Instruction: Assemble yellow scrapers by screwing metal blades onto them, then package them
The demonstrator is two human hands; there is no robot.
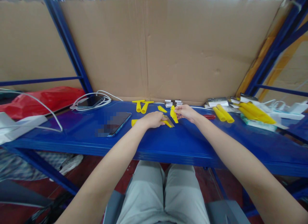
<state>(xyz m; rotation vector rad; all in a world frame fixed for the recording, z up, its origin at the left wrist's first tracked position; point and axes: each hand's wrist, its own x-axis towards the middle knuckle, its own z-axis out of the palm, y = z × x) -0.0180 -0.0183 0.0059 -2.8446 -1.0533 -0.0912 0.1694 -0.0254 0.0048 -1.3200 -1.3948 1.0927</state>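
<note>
Near the middle of the blue table, my left hand is closed around a yellow scraper, whose flat blade end points right. The scraper's yellow handle sticks out on the left side of that hand. Just to the right, my right hand pinches a flat yellow plate with small dark holes, held upright beside the blade end. The two yellow pieces are close, with a narrow gap between them. Behind my left hand a loose yellow piece lies on the table.
Two yellow T-shaped tools and stacked metal blades lie at the back. A phone is on the left, near a white cable. Yellow tubes, a red tool and a yellow pile are on the right.
</note>
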